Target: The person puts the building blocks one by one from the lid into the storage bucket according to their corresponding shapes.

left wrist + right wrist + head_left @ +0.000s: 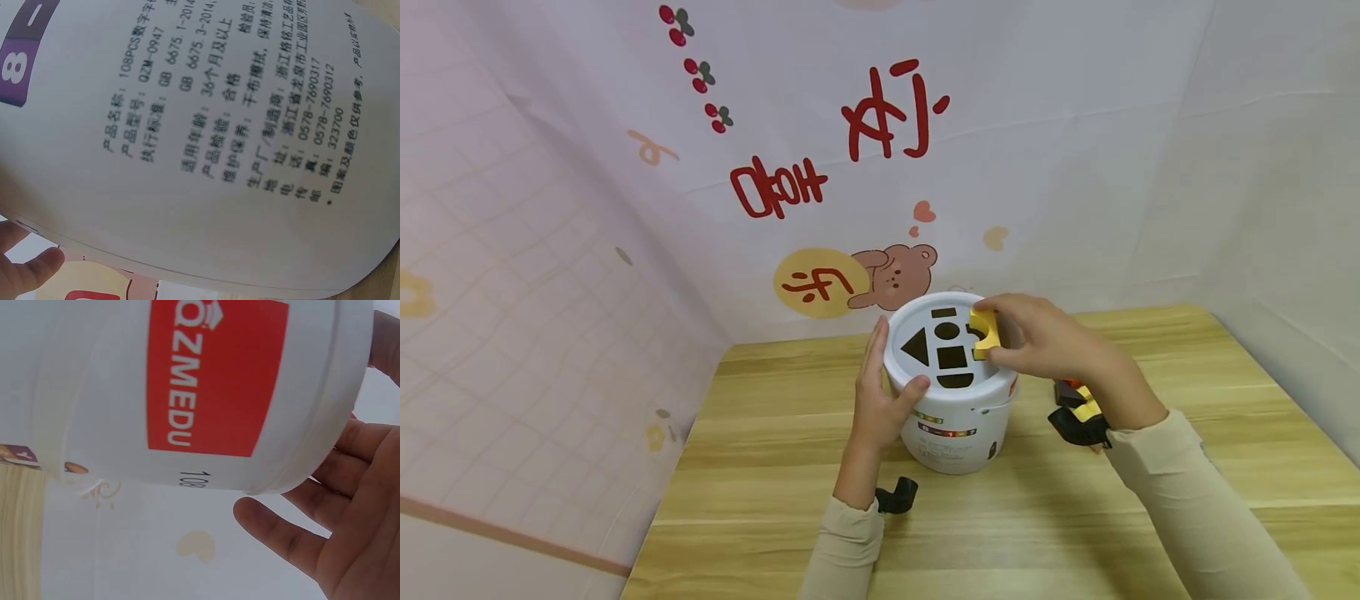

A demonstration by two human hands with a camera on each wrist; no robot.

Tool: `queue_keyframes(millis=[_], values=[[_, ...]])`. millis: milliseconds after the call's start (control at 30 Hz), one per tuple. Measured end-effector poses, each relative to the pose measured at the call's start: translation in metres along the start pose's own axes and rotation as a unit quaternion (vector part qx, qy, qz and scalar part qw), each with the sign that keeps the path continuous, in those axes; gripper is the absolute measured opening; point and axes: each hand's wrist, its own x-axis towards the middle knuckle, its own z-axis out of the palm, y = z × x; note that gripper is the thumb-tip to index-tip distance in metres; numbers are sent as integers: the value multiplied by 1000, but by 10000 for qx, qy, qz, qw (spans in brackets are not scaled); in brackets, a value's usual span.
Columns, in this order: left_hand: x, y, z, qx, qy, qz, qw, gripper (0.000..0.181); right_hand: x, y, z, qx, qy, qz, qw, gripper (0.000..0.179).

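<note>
A printed white cloth (1037, 192) is hung behind a wooden table (760, 492), on which a white bucket (955, 450) is stood upright under a lid (912, 318) cut with shaped openings. At opposite sides of the lid a right hand (1045, 337) and a left hand (883, 396) are placed; the left fingers are laid nearly straight along the bucket's side, the thumb apart at the rim. Small print (250, 112) is made legible by the left wrist view, a red QZMEDU label (215, 378) by the right. Small blocks (1086, 407) are partly hidden by the right wrist. In the head view only, a notched yellow block (988, 333) is shown, clamped between right thumb and fingers over the lid's right-hand openings
</note>
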Motion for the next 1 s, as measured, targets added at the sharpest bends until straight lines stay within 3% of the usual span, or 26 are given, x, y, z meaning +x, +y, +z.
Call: queue_keyframes(millis=[233, 467, 667, 867, 1000], values=[[0, -2, 1, -2, 16, -2, 10000, 105, -7, 4, 6, 250, -57, 160, 9995, 67], [0, -2, 1, -31, 31, 42, 10000, 105, -34, 28, 8, 692, 727, 361, 9943, 61], [1, -2, 2, -35, 30, 95, 9999, 105, -69, 63, 13, 379, 1119, 1231, 9853, 61], [1, -4, 4, 51, 64, 92, 9999, 109, -101, 99, 28, 19, 1284, 1427, 9814, 55], [2, -5, 4, 94, 100, 139, 9998, 113, -112, 113, 37, -44, 1176, 1618, 9798, 53]])
